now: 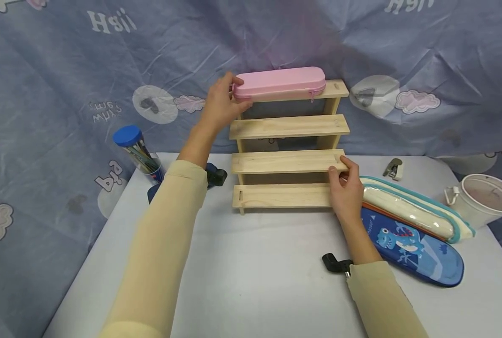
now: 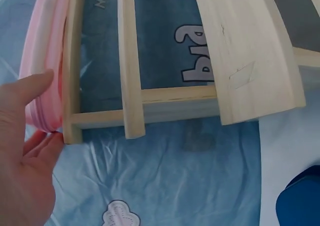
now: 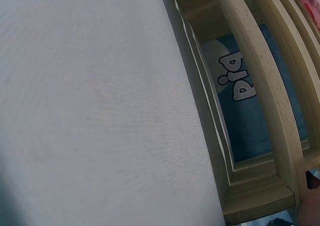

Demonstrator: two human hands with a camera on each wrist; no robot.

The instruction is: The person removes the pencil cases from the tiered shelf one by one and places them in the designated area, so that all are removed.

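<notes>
A pink zippered pencil case [image 1: 282, 80] lies lengthwise on the top tier of a light wooden four-tier rack [image 1: 289, 162]. My left hand [image 1: 223, 101] pinches the left end of the case. In the left wrist view, the thumb is on the case [image 2: 45, 50] and the other fingers are by its zipper edge and the board's end. With thumb and fingers, my right hand [image 1: 347, 190] grips the right end of the rack's second board from the bottom. Only a sliver of that hand [image 3: 311, 208] enters the right wrist view, at the lower right edge.
Right of the rack lie a blue dinosaur pencil case [image 1: 415, 246], a clear, teal-edged pouch [image 1: 407, 206] and a stapler-like item [image 1: 393, 168]. A white bucket [image 1: 483, 199] stands farther right. A blue-lidded jar of pens [image 1: 139, 150] is at left. Patterned cloth [image 1: 183, 42] hangs behind the white table [image 1: 255, 272].
</notes>
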